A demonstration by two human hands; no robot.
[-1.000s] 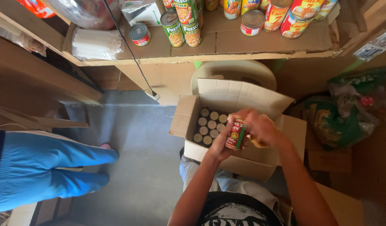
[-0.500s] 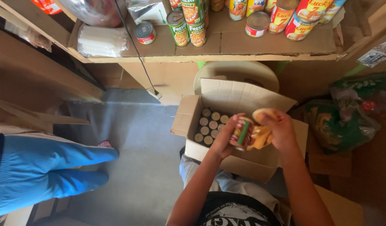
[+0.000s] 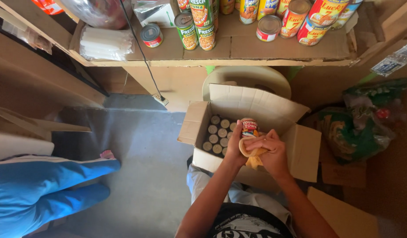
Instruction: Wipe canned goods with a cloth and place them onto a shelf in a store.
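Cardboard makes up most of the scene: an open cardboard box sits on the person's lap, its flaps folded outward, and a block of small tins stands upright in its left half, their round tops showing. Above the box, the left hand is wrapped around a red-labelled can, fingers curled about its lower part so the can stands upright with its lid toward the far side. The right hand is pressed against the can from the right, its fingers closed over a yellow cloth that is bunched between palm and can; a fold of the cloth hangs out just below the hands. Both hands touch each other over the middle of the box.

Far from the hands, a wooden shelf carries several upright cans with green, yellow and red labels, and a wrapped bundle of white candles at its left end. A black cable hangs from the shelf to a plug. At the near left lie another person's legs in blue trousers on the grey floor. A green plastic bag sits to the right.
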